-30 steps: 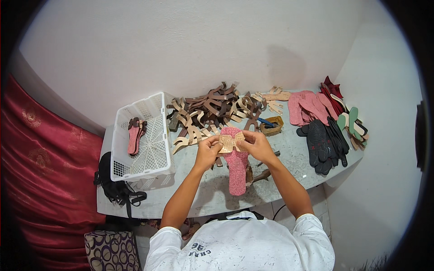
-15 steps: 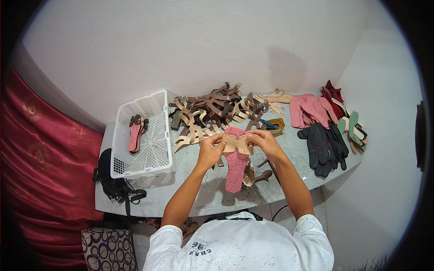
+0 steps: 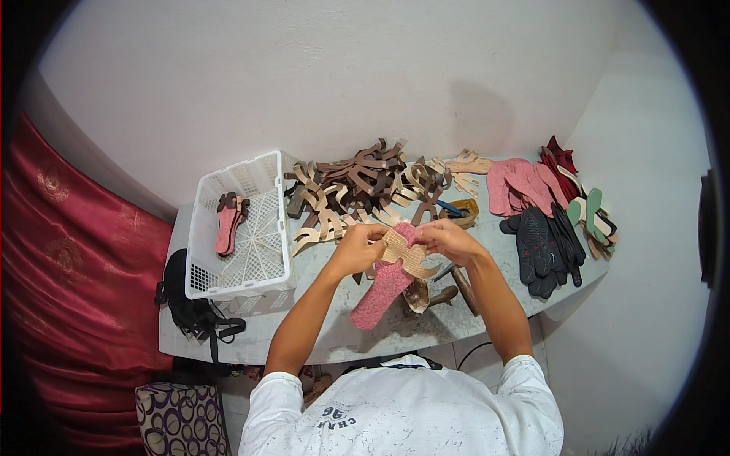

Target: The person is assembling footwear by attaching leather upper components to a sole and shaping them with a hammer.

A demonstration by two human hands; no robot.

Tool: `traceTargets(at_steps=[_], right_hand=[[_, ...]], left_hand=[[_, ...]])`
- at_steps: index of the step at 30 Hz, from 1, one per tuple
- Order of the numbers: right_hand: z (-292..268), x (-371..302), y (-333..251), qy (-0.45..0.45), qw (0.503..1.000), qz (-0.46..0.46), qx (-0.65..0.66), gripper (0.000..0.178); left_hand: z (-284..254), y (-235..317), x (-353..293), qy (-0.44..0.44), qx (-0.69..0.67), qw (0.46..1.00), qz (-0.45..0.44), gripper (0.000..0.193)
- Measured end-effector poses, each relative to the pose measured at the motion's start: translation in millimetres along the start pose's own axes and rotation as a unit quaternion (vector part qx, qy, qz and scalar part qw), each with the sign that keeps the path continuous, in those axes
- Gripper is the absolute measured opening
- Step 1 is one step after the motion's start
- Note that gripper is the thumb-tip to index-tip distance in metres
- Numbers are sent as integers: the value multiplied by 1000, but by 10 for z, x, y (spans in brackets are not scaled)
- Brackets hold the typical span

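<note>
Between my hands is a pink speckled insole, tilted with its heel end toward the lower left. Across its upper part lies a tan woven-look sandal strap. My left hand pinches the left side of the strap and insole. On the other side, my right hand grips near the top of the insole and the strap's right side. The fingertips are partly hidden behind the pieces. Just below them on the table are a worn brown-and-white object and a dark-handled tool.
A white plastic basket at left holds pink insoles with brown straps. Behind my hands lie piled brown and beige straps and a yellowish container. Pink insoles and black soles are at right; a black bag hangs at left.
The insole and strap have turned in my hands, the heel end swinging left and the strap's right side dipping. Both hands stay on them, in nearly the same place.
</note>
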State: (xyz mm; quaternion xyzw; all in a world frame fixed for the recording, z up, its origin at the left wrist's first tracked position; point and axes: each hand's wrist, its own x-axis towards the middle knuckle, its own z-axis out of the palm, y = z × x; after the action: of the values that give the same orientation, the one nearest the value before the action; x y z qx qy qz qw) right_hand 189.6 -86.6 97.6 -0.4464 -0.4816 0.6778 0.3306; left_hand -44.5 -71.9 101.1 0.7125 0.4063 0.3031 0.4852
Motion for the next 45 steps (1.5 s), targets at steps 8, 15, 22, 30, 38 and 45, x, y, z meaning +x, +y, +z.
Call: traceTargets(at_steps=[8, 15, 22, 30, 38, 45], right_hand=[[38, 109, -89, -96, 983, -9, -154, 22], [106, 164, 23, -45, 981, -10, -188, 20], [23, 87, -60, 3, 979, -53, -198, 19], [-165, 148, 8, 49, 977, -105, -177, 21], [-127, 111, -86, 27, 977, -119, -177, 22], [-195, 128, -1, 17, 977, -122, -174, 23]], left_hand=[[-43, 105, 62, -103, 29, 994, 1, 33], [-31, 41, 86, -116, 98, 988, -18, 33], [-173, -82, 131, 9, 131, 983, 130, 26], [-126, -7, 29, -26, 160, 978, 129, 47], [37, -207, 98, -54, -14, 997, 58, 40], [138, -253, 89, -62, -72, 995, 13, 34]])
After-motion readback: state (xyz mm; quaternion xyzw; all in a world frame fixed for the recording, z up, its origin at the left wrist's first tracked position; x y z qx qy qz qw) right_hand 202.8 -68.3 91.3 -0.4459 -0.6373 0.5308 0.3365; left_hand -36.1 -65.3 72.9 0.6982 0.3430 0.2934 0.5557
